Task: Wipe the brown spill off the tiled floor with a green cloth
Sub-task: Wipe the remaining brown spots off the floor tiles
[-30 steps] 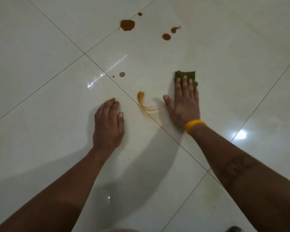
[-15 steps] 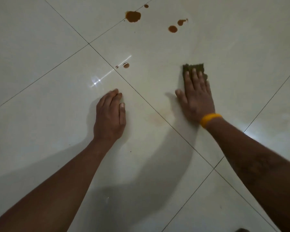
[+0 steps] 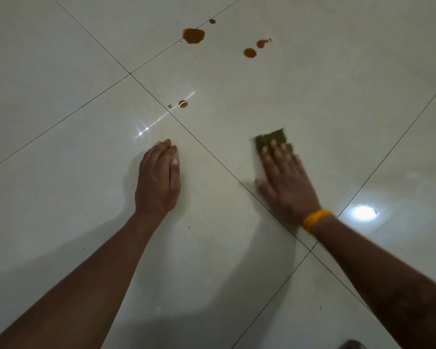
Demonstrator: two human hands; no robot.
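Observation:
My right hand (image 3: 285,182), with a yellow wristband, presses a folded green cloth (image 3: 272,138) flat on the white tiled floor (image 3: 60,71); straight fingers cover most of the cloth and only its far edge shows. My left hand (image 3: 159,180) rests palm down on the tile to the left. Brown spill drops lie farther away: a big blot (image 3: 193,36), a tiny dot (image 3: 212,21), two drops (image 3: 250,53) to its right, and two small drops (image 3: 183,104) near a grout line. A faint pale smear shows on the tile between my hands.
Dark grout lines cross the glossy floor. A bright lamp reflection (image 3: 363,212) sits right of my right wrist. A dark object (image 3: 353,345) peeks in at the bottom edge.
The curved brown smear between my hands has been wiped away, leaving only a faint trace. My right hand slid the cloth over it; my left hand stayed planted.

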